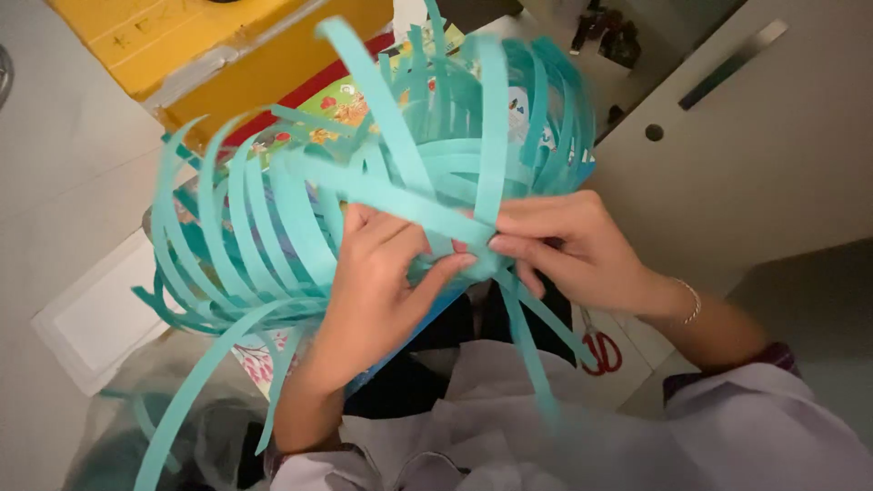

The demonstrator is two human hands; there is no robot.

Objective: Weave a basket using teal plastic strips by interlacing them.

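White sleeves [509, 427], both hands' grip pinched shut on teal paper strips [382, 191], red scissors [600, 350], yellow box [209, 55] behind.

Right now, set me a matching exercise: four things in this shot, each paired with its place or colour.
Things:
1. paper strips
2. scissors
3. box
4. bracelet

Descriptions:
A. yellow, top left
B. on the right wrist
C. teal, looped, held by both hands
D. red handles, on the floor below the right hand

Pairs: 1-C, 2-D, 3-A, 4-B. The left hand pinches the strips too.
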